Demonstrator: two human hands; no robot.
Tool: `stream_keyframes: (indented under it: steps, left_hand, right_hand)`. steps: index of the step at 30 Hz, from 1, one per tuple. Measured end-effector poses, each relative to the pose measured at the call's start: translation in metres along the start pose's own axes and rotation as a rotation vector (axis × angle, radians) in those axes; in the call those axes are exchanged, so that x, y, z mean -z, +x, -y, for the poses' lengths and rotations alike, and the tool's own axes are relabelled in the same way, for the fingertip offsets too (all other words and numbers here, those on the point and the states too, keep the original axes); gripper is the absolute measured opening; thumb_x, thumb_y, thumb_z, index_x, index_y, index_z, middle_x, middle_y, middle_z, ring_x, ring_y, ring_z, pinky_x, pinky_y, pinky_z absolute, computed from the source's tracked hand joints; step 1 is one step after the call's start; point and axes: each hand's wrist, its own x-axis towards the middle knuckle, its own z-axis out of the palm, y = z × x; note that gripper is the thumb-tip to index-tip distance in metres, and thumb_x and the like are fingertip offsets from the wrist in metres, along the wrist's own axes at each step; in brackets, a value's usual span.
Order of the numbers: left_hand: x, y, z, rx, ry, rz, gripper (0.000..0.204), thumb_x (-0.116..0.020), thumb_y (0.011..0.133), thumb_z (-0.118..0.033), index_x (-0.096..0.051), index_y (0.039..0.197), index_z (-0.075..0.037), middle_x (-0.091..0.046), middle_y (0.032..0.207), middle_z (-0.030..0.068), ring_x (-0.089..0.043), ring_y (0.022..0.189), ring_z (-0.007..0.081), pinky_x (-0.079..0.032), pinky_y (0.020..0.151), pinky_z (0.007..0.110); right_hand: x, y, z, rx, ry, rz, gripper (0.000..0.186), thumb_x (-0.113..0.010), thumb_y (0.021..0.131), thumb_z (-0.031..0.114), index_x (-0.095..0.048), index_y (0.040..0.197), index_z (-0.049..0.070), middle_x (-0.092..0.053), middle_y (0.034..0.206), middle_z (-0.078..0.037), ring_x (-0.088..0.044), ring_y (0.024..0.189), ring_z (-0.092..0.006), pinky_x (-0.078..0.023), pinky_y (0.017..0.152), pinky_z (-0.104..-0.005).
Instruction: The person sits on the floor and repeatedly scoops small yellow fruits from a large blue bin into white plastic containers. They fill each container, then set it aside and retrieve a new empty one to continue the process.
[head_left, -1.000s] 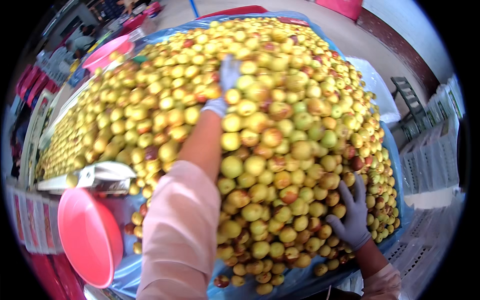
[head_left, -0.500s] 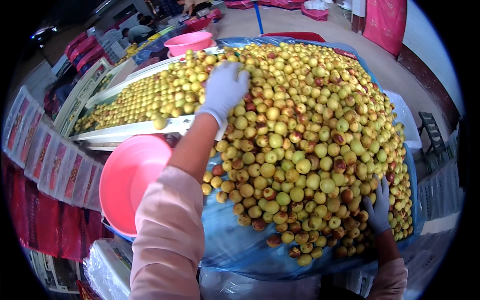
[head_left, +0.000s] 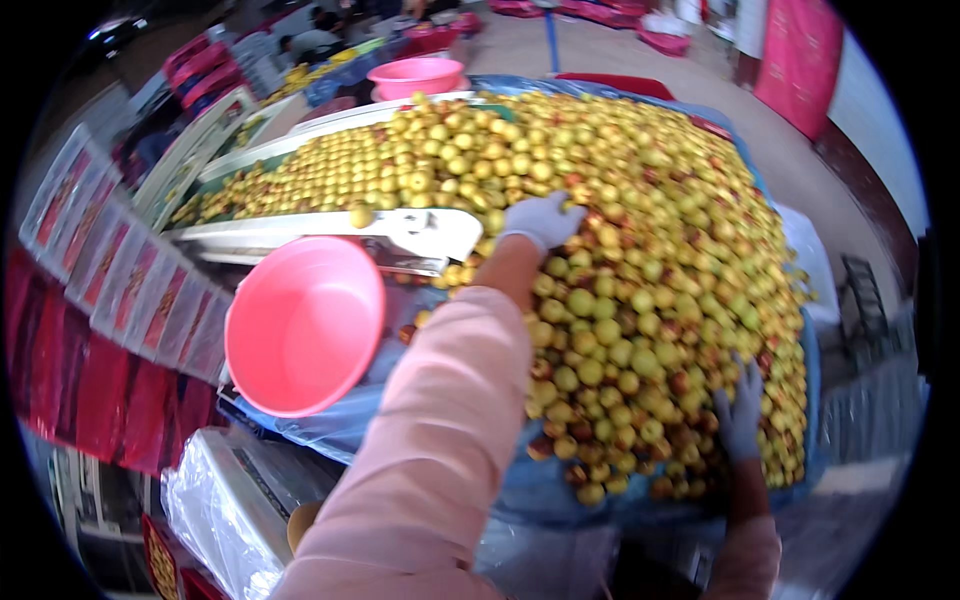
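A wide heap of round yellow-green jujubes point(head_left: 640, 310), some blotched reddish brown, lies on blue plastic sheeting point(head_left: 545, 500). My left hand point(head_left: 543, 221), in a pale glove, rests on the jujubes near the heap's left side, beside the end of a sorting machine's white rail point(head_left: 330, 232). Its fingers reach to the right, apart, with nothing plainly gripped. At the near right of the heap, my right hand point(head_left: 740, 412), gloved too, lies against the jujubes with fingers spread. More jujubes sit in rows on the machine's bed point(head_left: 320, 178), running off to the left.
A pink basin point(head_left: 300, 330) stands at the near left, below the rail; another pink basin point(head_left: 415, 75) is behind the machine. Plastic crates point(head_left: 140, 270) line the left. A plastic-wrapped white box point(head_left: 235, 500) is at the lower left. People point(head_left: 315, 42) are in the far background.
My left hand has moved off the machine's end to the right and nearer, onto the heap. The view has shifted slightly. My right hand stays against the near right of the heap.
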Motion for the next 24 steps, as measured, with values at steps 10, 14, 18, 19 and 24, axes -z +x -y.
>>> stream_keyframes:
  steps: [10,14,18,19,24]
  left_hand:
    - [-0.027,-0.167,0.057,-0.339,0.210,-0.251,0.046,-0.047,0.105,-0.045,-0.058,0.143,-0.021,-0.055,0.148,0.0192,-0.049,0.137,0.0434,-0.035,0.118,0.050]
    - [-0.032,-0.232,0.075,-0.406,0.034,-0.322,0.042,-0.051,0.104,-0.038,-0.064,0.137,-0.015,-0.057,0.146,0.0204,-0.048,0.138,0.0448,-0.033,0.119,0.052]
    - [-0.006,-0.251,0.093,-0.193,-0.182,-0.710,0.040,-0.057,0.102,-0.027,-0.062,0.134,-0.004,-0.053,0.148,0.0255,-0.048,0.138,0.0453,-0.038,0.116,0.053]
    - [-0.014,-0.248,0.103,0.035,-0.168,-0.756,0.048,-0.055,0.102,-0.032,-0.056,0.138,0.000,-0.052,0.146,0.0288,-0.052,0.132,0.0486,-0.043,0.111,0.054]
    - [-0.018,-0.198,0.134,0.217,-0.426,-0.523,0.058,-0.053,0.101,-0.040,-0.048,0.140,0.004,-0.060,0.128,0.0379,-0.060,0.115,0.0532,-0.051,0.098,0.055]
  right_hand:
    - [0.043,-0.042,0.075,-0.125,-0.098,0.059,0.072,-0.060,0.084,0.001,-0.042,0.154,0.004,-0.047,0.150,-0.031,-0.049,0.134,-0.0468,-0.045,0.111,-0.0493]
    - [0.054,-0.073,0.127,-0.049,0.040,-0.039,0.065,-0.061,0.087,0.002,-0.048,0.151,0.004,-0.050,0.148,-0.028,-0.049,0.135,-0.0455,-0.045,0.112,-0.0472]
    - [0.056,-0.023,0.184,0.113,0.109,-0.173,0.057,-0.066,0.092,0.011,-0.053,0.147,0.004,-0.054,0.147,-0.024,-0.051,0.135,-0.0424,-0.043,0.113,-0.0466]
    - [0.053,-0.005,0.205,0.188,0.073,-0.170,0.056,-0.068,0.093,0.016,-0.055,0.145,0.004,-0.056,0.144,-0.024,-0.052,0.133,-0.0420,-0.043,0.113,-0.0475]
    - [0.006,0.084,0.248,0.312,0.003,-0.137,0.057,-0.072,0.094,0.030,-0.057,0.143,0.005,-0.058,0.140,-0.023,-0.053,0.130,-0.0423,-0.042,0.112,-0.0504]
